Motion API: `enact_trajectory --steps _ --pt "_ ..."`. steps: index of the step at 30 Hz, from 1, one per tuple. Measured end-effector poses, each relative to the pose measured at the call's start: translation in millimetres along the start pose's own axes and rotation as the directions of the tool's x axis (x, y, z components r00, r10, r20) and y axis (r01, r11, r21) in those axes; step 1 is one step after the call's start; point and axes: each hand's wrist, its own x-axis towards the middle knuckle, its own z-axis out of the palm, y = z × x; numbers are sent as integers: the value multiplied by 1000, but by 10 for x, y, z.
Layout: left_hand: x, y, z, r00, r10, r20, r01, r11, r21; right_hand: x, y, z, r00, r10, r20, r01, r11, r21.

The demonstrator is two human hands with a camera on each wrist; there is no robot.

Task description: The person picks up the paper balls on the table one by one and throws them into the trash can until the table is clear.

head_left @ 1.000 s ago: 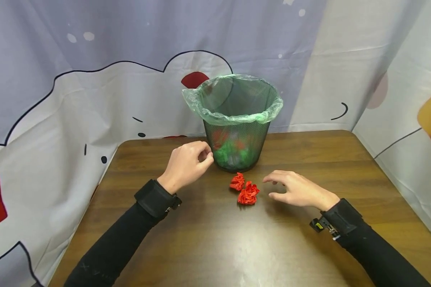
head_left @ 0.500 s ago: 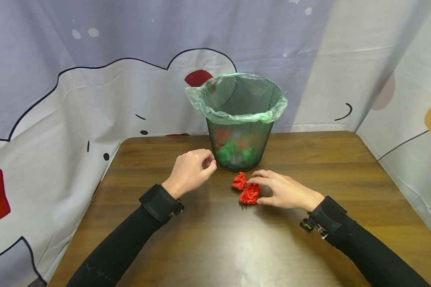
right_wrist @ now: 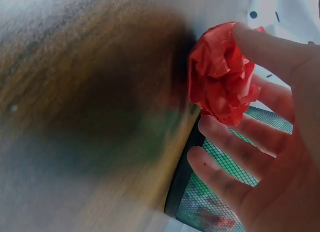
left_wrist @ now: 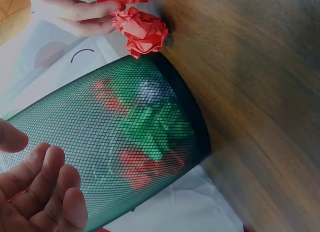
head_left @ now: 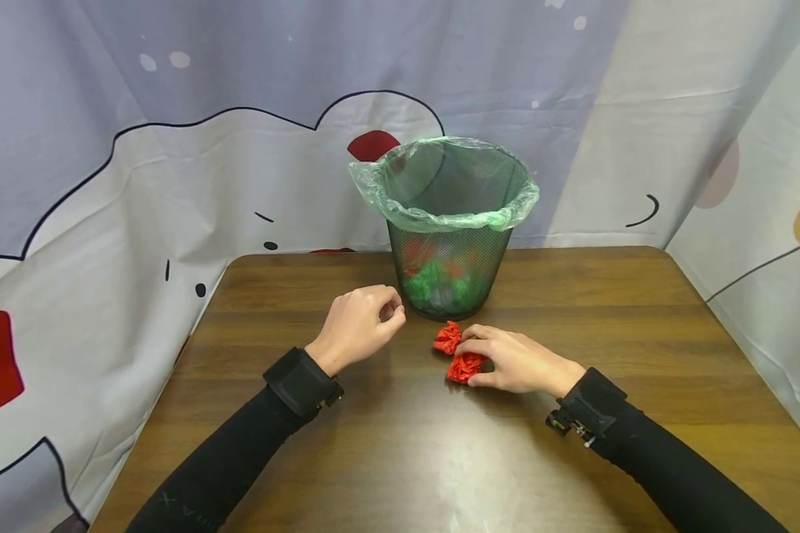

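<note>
Thumb and fingers of my right hand [head_left: 523,361] are around a crumpled red paper ball [head_left: 465,368] on the wooden table. In the right wrist view the thumb presses the top of this paper ball [right_wrist: 220,74], with the fingers along its far side. A second crumpled red paper ball [head_left: 447,337] lies just beyond it, near the foot of a black mesh wastebasket [head_left: 450,277]. My left hand [head_left: 355,326] hovers at the basket's left front, fingers loosely curled around nothing; the left wrist view shows its thumb [left_wrist: 11,138] apart from the fingers.
A translucent green bag [head_left: 407,215] lines the wastebasket and folds over its rim. Red and green crumpled pieces show through the mesh [left_wrist: 155,127]. Behind the table [head_left: 400,451] hangs a printed curtain [head_left: 193,185], close to its back edge.
My right hand has moved left and closed its thumb and fingers around the nearer red paper ball. The left hand has stayed nearly in place, dropping slightly beside the basket.
</note>
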Motion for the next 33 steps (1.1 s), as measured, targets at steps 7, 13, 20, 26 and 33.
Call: enact_trajectory --steps 7,13,20,26,33 --pt "-17 0 22 1000 -6 9 6 1000 -5 12 -27 28 1000 -15 -1 15 1000 8" --pt "-29 -11 36 1000 -19 24 19 1000 -13 -17 -23 12 1000 -22 -15 23 999 45" --pt "-45 -21 72 999 -24 33 24 1000 -12 -86 -42 -143 1000 -14 -21 15 996 84" --pt "-59 -19 114 998 -27 49 27 1000 -12 -166 -41 -415 999 -21 -49 26 994 110" --pt "-83 -34 151 999 -22 48 23 1000 -8 -199 -77 -792 994 -46 -100 52 997 59"
